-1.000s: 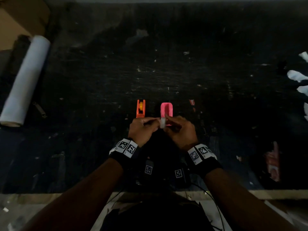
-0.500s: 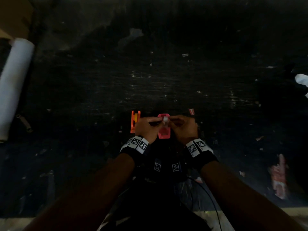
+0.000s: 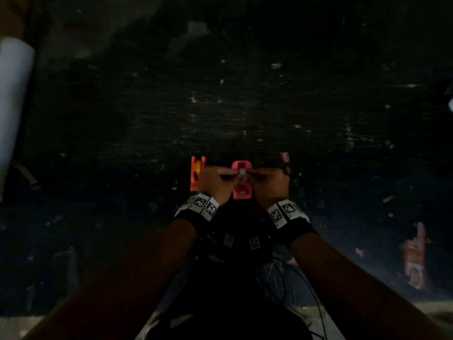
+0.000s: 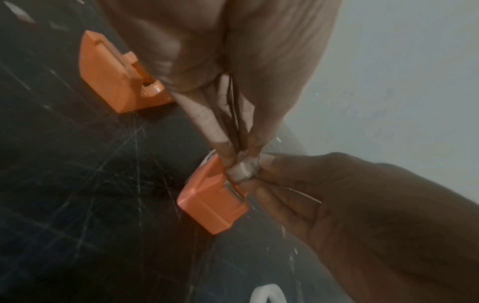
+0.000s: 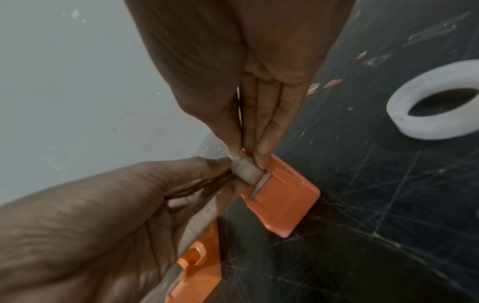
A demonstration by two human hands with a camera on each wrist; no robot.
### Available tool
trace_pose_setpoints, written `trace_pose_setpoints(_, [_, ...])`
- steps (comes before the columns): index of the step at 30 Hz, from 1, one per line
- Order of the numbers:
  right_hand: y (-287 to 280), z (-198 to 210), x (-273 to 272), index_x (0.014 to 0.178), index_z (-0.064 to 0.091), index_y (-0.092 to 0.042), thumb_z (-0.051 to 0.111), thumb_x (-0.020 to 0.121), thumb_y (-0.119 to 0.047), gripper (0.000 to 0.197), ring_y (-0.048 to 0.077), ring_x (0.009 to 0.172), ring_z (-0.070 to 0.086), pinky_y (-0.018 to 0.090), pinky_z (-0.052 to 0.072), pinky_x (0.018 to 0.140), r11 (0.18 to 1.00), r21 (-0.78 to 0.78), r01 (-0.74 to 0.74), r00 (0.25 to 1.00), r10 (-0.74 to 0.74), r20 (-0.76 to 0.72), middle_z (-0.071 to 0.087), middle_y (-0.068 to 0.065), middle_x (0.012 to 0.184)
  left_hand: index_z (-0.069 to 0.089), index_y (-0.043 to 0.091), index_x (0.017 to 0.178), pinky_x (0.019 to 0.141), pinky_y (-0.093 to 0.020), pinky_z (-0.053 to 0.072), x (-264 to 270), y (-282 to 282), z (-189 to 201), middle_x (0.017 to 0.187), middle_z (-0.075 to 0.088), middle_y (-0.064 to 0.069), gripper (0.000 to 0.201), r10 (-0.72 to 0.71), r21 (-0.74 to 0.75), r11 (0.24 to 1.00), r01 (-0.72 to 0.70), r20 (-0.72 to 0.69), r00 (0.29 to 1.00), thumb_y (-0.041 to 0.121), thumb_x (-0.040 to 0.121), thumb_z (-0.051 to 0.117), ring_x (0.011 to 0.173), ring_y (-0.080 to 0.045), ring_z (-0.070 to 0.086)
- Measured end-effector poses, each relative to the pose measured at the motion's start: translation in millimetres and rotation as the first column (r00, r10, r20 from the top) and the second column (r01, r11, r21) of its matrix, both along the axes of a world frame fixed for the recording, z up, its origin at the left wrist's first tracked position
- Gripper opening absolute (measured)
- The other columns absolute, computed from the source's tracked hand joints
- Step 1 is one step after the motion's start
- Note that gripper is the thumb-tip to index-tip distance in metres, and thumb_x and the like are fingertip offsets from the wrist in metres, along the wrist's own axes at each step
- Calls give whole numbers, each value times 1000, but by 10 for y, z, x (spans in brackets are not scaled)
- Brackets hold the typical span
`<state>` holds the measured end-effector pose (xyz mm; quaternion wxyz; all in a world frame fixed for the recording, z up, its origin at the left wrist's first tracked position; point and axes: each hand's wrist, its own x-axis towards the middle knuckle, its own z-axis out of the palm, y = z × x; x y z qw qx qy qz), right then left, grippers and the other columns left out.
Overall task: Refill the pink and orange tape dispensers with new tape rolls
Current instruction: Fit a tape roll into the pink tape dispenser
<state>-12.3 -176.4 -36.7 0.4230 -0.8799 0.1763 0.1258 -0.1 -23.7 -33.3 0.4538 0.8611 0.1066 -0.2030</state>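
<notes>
While both wrists hover low over the dark scratched table point(image 3: 245, 106), my left hand point(image 3: 215, 182) and right hand point(image 3: 269, 184) meet directly above the pink tape dispenser point(image 3: 242, 192). Between them sits a short white strip of tape point(image 3: 241, 173). Left thumb and fingertips pinch one edge of it; right thumb and fingertips pinch the other. Both hands are closed in a fine grip on that strip, and the remaining fingers lie extended alongside.

From the left wrist view, the tape point(image 4: 243, 170) lies just at the dispenser's metal cutter blade point(image 4: 234, 191), at the end of the body point(image 4: 212, 205). That body reads orange-salmon there under the dim light. From the right wrist view, the same strip point(image 5: 246, 170) runs down to the blade point(image 5: 260, 184), touching it or nearly so; I cannot tell which.

The pink dispenser stands on the table, lengthwise toward me, between my wrists. The orange tape dispenser point(image 3: 196, 173) stands just beside it on my left, partly behind my left hand, apart from the pink one. A yellow hub shows inside it.

A white tape roll point(image 5: 438, 100) lies flat on the table to my right, well apart from the dispensers. A white paper tube point(image 3: 12, 106) lies at the far left edge. Red-printed scraps point(image 3: 414, 256) lie at right.
</notes>
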Motion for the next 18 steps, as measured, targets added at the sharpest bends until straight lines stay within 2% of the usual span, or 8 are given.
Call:
trace_pose_setpoints(4, [-5, -26, 26, 97, 79, -20, 74, 84, -30, 17, 20, 95, 71, 13, 39, 78, 1000, -17, -19, 1000, 20, 23, 78, 5, 97, 79, 16, 103, 81, -10, 52, 94, -11, -19, 105, 79, -5, 23, 13, -14, 1000, -14, -25, 1000, 18, 81, 81, 100, -17, 74])
trace_pose_setpoints(6, [-15, -55, 56, 96, 80, -21, 75, 82, -32, 18, 21, 94, 71, 15, 41, 80, 998, -57, -32, 999, 34, 36, 78, 4, 97, 77, 22, 100, 80, -33, 63, 158, -13, -41, 95, 79, -7, 27, 84, -45, 995, -87, -68, 994, 18, 74, 85, 87, -21, 76])
trace_pose_setpoints(8, [-41, -77, 75, 92, 79, -21, 72, 82, -29, 14, 23, 91, 72, 20, 48, 80, 993, -103, -58, 993, 68, 92, 78, 4, 93, 77, 22, 98, 78, -44, 65, 218, -5, -40, 91, 79, -10, 30, 91, -89, 991, -100, -107, 990, 16, 70, 87, 82, -24, 77])
trace_pose_setpoints(10, [-73, -73, 56, 86, 75, -19, 66, 81, -29, 14, 23, 81, 72, 25, 52, 73, 987, -112, -115, 970, 136, 201, 75, 5, 91, 78, 12, 100, 77, -45, 65, 267, 0, -21, 98, 78, -16, 26, 66, -156, 984, -91, -155, 986, 7, 75, 85, 85, -26, 77])
trace_pose_setpoints(12, [-95, -64, -14, 86, 71, -15, 64, 80, -35, 22, 22, 73, 67, 28, 52, 65, 967, -118, -227, 922, 253, 292, 67, 6, 93, 76, 4, 96, 74, -38, 66, 300, 10, -11, 104, 76, -20, 20, 66, -213, 971, -112, -210, 976, 0, 78, 82, 82, -24, 74])
trace_pose_setpoints(14, [-92, -60, -77, 94, 68, -14, 68, 81, -33, 23, 25, 74, 66, 33, 55, 61, 919, -174, -354, 870, 392, 300, 61, 5, 102, 74, 6, 85, 71, -33, 65, 320, 18, 1, 107, 75, -22, 14, 91, -253, 955, -152, -239, 967, -3, 78, 82, 81, -24, 73])
trace_pose_setpoints(16, [-82, -85, -95, 101, 68, -13, 72, 82, -28, 25, 28, 77, 66, 37, 56, 61, 878, -250, -408, 834, 469, 289, 60, 5, 107, 72, 11, 78, 79, -41, 64, 331, 19, -14, 110, 74, -23, 17, 111, -263, 948, -177, -248, 962, -3, 78, 82, 92, -30, 74])
trace_pose_setpoints(18, [-74, -94, -50, 95, 70, -12, 64, 86, -28, 20, 28, 77, 67, 40, 56, 61, 877, -267, -400, 826, 471, 309, 63, 6, 104, 72, 13, 79, 87, -48, 62, 332, 26, -49, 112, 74, -23, 19, 115, -250, 951, -181, -255, 960, -4, 79, 81, 100, -34, 74])
